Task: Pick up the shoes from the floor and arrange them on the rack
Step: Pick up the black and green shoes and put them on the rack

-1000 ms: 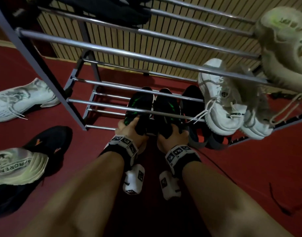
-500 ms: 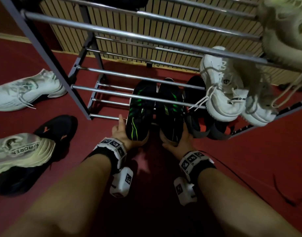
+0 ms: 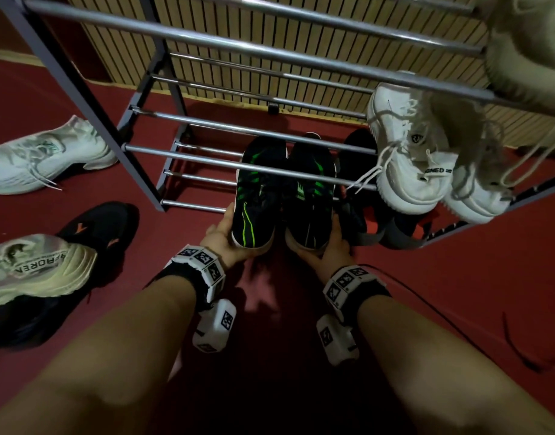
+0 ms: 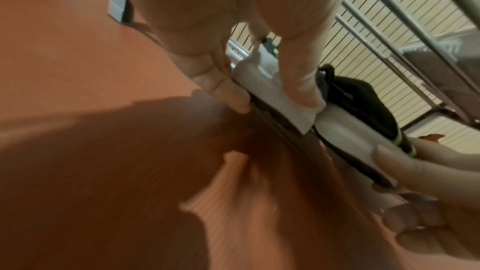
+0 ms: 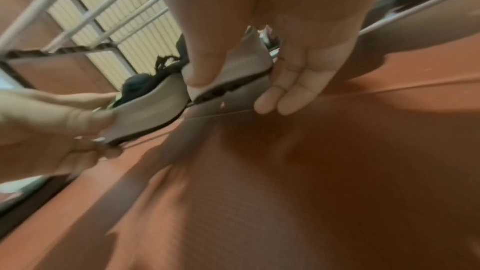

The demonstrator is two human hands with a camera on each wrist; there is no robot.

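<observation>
Two black shoes with green stripes, the left one (image 3: 254,196) and the right one (image 3: 310,196), lie side by side with toes pushed under the rails of the metal rack (image 3: 188,158), on its lowest tier. Their heels point at me. My left hand (image 3: 227,238) grips the left shoe's heel; in the left wrist view its thumb (image 4: 303,81) lies on the pale sole (image 4: 259,87) with fingers (image 4: 228,93) beneath. My right hand (image 3: 328,244) holds the right shoe's heel the same way, thumb (image 5: 202,64) on the sole (image 5: 233,73), fingers (image 5: 285,93) below.
White sneakers (image 3: 408,158) sit on the middle tier at right, a pale shoe (image 3: 527,36) above them, dark shoes (image 3: 373,221) beside the pair. On the red floor at left lie a white sneaker (image 3: 47,155), a cream one (image 3: 34,268) and a black one (image 3: 97,227). A black cable (image 3: 427,309) runs at right.
A second ago both hands gripped the shoes from above near their collars. They have slid back to the heels, and the shoes now lie flatter with toes further under the rail.
</observation>
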